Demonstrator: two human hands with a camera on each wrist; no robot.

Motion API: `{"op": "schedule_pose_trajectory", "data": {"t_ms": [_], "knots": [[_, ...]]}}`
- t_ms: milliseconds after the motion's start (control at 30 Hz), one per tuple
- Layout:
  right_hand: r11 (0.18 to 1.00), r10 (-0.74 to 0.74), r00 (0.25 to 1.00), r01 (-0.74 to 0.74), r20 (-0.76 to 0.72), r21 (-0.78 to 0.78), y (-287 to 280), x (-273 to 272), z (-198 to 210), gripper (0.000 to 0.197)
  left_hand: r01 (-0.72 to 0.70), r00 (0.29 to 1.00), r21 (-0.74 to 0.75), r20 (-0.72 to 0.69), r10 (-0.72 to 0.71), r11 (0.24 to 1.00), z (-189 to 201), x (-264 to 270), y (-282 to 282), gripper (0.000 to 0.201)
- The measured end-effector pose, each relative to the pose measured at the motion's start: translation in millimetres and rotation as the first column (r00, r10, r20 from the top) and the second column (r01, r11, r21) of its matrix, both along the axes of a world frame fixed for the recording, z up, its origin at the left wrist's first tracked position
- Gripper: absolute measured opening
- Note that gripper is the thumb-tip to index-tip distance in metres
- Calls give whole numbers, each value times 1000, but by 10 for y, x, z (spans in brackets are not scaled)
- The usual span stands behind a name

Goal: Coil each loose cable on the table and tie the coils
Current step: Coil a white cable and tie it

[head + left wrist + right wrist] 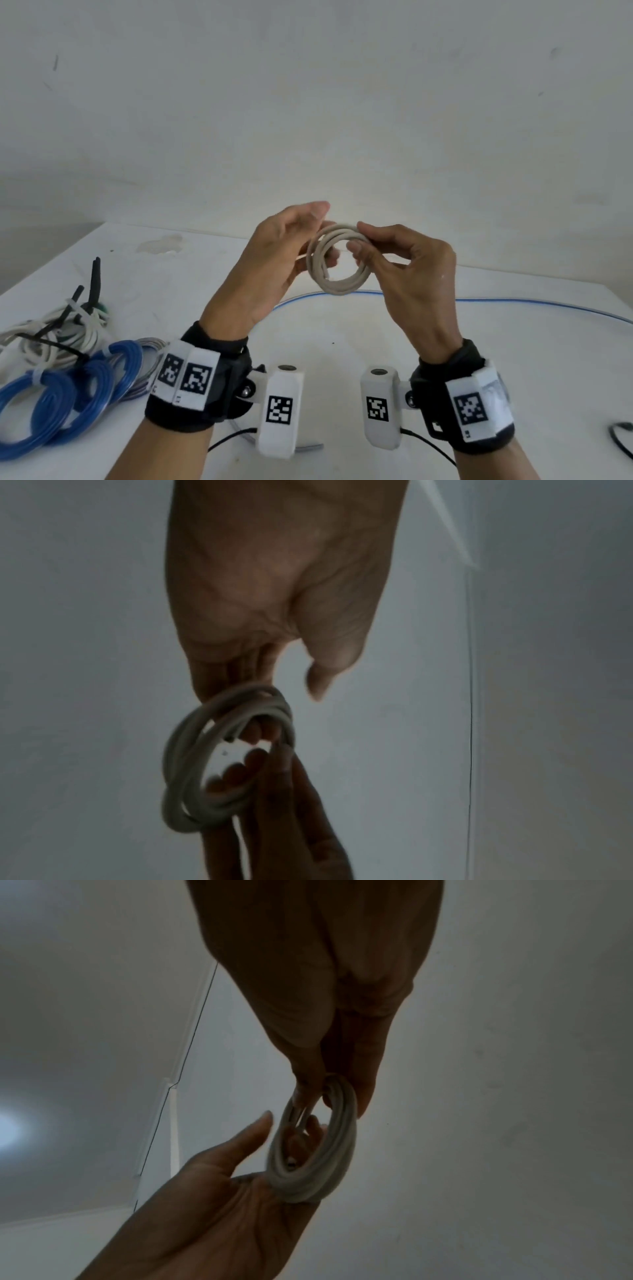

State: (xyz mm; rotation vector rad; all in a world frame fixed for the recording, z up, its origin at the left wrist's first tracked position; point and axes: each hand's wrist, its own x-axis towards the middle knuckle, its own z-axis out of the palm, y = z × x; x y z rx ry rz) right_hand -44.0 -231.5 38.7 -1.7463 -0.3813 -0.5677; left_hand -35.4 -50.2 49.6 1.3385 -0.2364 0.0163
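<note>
Three or four turns of pale beige round cable sit as a small coil in mid-air, centre of the head frame, above the white desk. No tie on it that I can see.

Hands: right hand pinches the coil's right side between thumb and fingertips, so it carries the load. Left hand is mostly unclenched, fingers relaxed; one fingertip pokes through the loop and the thumb stands clear of the cable. From the left wrist view I can't tell whether it grips anything, I'd say not.

Risks as I see them:
- Single pinch point. A stiff cable will likely want to spring, and if the right thumb slackens, the turns fan out and the coil is lost.
- A cut end shows on the coil's inner left side. It looks loose; it could slip out and unwind a turn before a tie goes on.
- No free tie visible near the hands. Reaching for one means a one-handed hold, and that's when I expect the slip.
- Loose blue cable runs across the desk just under the hands, mid-right of frame. Setting the coil down on it could tangle both.

Lower left of frame: tied blue coils and tied white bundles, well apart from the hands.
</note>
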Motion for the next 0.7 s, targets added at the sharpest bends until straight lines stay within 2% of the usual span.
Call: {"op": "schedule_pose_trajectory", "data": {"t_ms": [67, 133, 200, 300, 467, 567, 700], "knots": [[1000, 19, 1000, -18, 21, -20, 7, -52, -2, 16, 88, 988, -42, -125, -93, 995, 57, -14, -58, 32], [999, 33, 999, -32, 27, -24, -1, -122, -16, 19, 196, 959, -1, -209, -192, 981, 86, -14, -89, 39], [999, 24, 1000, -23, 16, -24, -13, -193, -41, 14, 256, 939, 76, -257, -229, 964, 130, -36, -121, 42], [999, -9, 1000, 9, -10, -32, -61, -296, -39, 10, 292, 936, 210, -264, -234, 933, 191, -112, -229, 47], [996, -79, 996, 78, -30, -31, -402, -516, 76, 11, 377, 913, 215, -253, -321, 901, 293, -263, -518, 42], [991, -128, 990, 126, -55, -48, -671, -648, 102, 16, 340, 927, 209, -238, -289, 917, 322, -354, -817, 31], [976, -193, 979, 185, -60, -116, -990, -820, 78, 17, 230, 962, 277, -209, -176, 933, 214, -468, -1316, 34]]}}
